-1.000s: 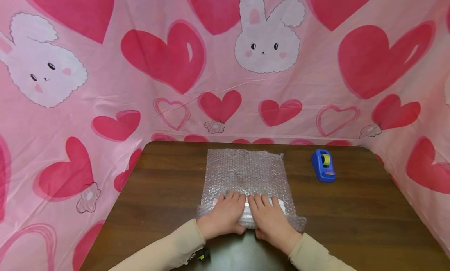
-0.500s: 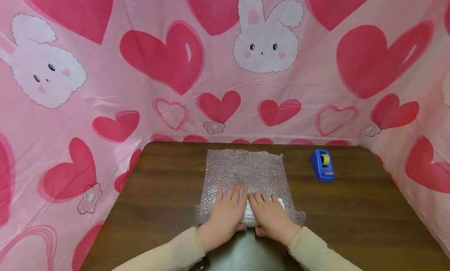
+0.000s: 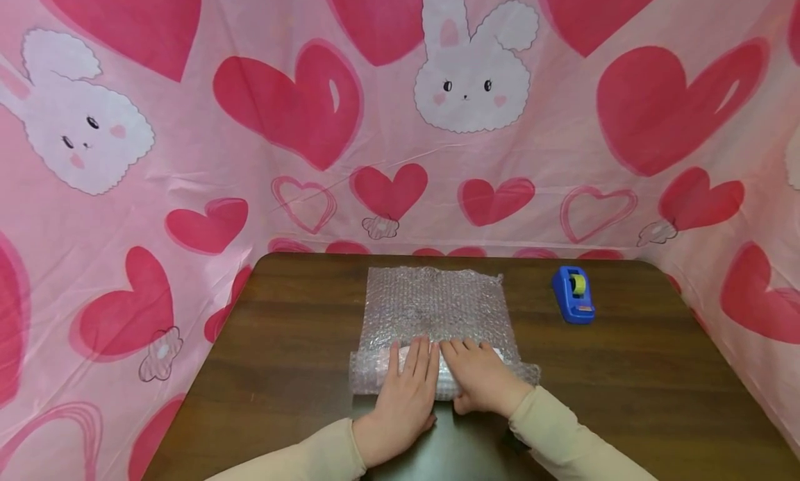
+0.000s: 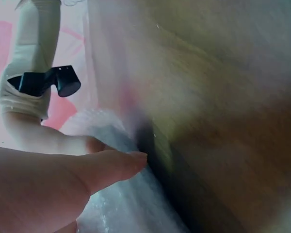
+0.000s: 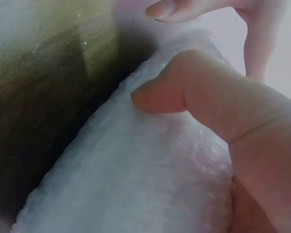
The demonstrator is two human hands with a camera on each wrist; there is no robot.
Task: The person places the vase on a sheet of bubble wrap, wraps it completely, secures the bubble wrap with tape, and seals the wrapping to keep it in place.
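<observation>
A clear bubble wrap sheet (image 3: 437, 304) lies flat on the table, its near end folded round a white bundle (image 3: 446, 380). What the wrapped thing is stays hidden under plastic and hands. My left hand (image 3: 403, 401) rests on the left half of the bundle, its fingers straight and pointing away from me. On the right half, my right hand (image 3: 484, 377) holds the bundle, fingers over the top and thumb against the near side. The right wrist view shows that thumb (image 5: 160, 94) on the bubble wrap. Loose wrap ends stick out at both sides.
A blue tape dispenser (image 3: 575, 295) with a yellow roll stands at the back right of the brown wooden table (image 3: 300, 328). Pink cloth (image 3: 387, 141) with hearts and rabbits hangs behind and at both sides. A small black camera (image 4: 51, 81) sits on the right wrist.
My left hand has straightened its fingers, reached forward over the bundle, then slid back towards me. The right hand stays in nearly the same place. The bundle has shifted slightly.
</observation>
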